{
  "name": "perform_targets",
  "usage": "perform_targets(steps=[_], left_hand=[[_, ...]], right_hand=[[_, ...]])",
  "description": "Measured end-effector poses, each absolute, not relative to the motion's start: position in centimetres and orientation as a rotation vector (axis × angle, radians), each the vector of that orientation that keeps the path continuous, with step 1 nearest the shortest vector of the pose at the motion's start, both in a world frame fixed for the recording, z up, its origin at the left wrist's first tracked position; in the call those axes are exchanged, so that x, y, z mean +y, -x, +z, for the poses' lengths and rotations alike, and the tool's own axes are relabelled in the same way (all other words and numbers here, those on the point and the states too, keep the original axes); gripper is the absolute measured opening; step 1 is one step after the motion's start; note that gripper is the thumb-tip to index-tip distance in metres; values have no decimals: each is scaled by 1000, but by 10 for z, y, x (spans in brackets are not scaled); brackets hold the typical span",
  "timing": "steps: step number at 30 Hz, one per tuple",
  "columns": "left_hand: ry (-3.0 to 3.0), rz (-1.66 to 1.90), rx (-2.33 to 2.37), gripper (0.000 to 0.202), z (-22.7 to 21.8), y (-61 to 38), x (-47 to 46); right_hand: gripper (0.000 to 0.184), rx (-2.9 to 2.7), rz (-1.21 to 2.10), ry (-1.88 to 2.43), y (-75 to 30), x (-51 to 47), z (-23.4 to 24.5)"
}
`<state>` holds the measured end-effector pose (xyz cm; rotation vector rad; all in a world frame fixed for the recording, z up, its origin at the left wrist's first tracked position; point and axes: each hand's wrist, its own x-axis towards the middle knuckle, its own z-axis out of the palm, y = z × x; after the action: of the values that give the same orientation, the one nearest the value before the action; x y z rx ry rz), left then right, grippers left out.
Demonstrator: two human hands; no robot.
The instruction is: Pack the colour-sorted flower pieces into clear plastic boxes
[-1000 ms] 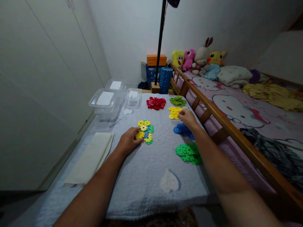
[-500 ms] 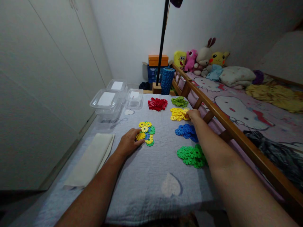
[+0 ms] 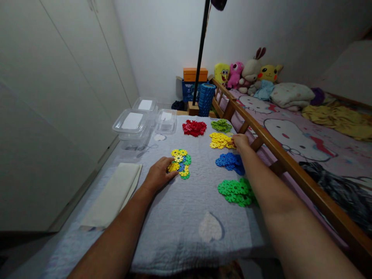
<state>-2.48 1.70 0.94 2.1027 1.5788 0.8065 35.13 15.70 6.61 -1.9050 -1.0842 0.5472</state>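
Observation:
A cluster of notched plastic snowflake discs (image 3: 182, 167), in yellow, green and blue, rests on the cloth-covered table. My left hand (image 3: 159, 173) holds its left edge, thumb at the lower side and fingers at the upper. Farther off, my right hand (image 3: 240, 142) has its fingers pinched at the right edge of a pile of yellow snowflake discs (image 3: 220, 140); its fingertips are small and partly hidden. Blue discs (image 3: 228, 161) and green discs (image 3: 235, 192) lie in piles nearer to me, partly behind my right forearm. Red discs (image 3: 194, 128) and light green discs (image 3: 221, 125) form piles at the back.
Lidded clear plastic boxes (image 3: 132, 128) stand at the back left, with a folded cream cloth (image 3: 113, 195) nearer. A wooden bed rail (image 3: 270, 145) runs along the table's right side. Behind the table rise a black pole (image 3: 201, 54) and a blue foam roller (image 3: 206, 100).
My right hand has shifted slightly at the right edge of the yellow pile. My left hand stays on the cluster, and the whole view has moved a little.

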Motion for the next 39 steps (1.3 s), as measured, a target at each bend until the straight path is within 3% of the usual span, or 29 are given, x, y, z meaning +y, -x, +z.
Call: perform_targets(steps=[4, 9, 12, 16, 20, 23, 27, 34, 39], left_hand=[[-2117, 816, 1611, 48, 8, 27, 18], [-2123, 771, 1665, 51, 11, 29, 18], [-2102, 717, 1703, 52, 13, 28, 17], [-2072, 729, 1698, 51, 13, 28, 16], [-2083, 750, 1655, 48, 11, 28, 16], [-2089, 749, 1649, 48, 10, 28, 17], [-2118, 750, 1650, 52, 8, 28, 18], [-2148, 770, 1597, 56, 7, 28, 19], [-2194, 721, 1589, 53, 8, 27, 20]], right_hand=[[12, -1105, 665, 1854, -332, 147, 84], [13, -1375, 951, 1721, -283, 126, 91], [12, -1841, 1160, 1598, -249, 114, 83], [16, -2321, 879, 1572, -207, 106, 65], [39, -2432, 552, 1595, -180, 110, 50], [47, -2489, 511, 1606, -170, 115, 45], [36, -2513, 556, 1610, -168, 121, 44], [32, -2350, 645, 1650, -187, 125, 43], [9, -2126, 808, 1654, -215, 126, 47]])
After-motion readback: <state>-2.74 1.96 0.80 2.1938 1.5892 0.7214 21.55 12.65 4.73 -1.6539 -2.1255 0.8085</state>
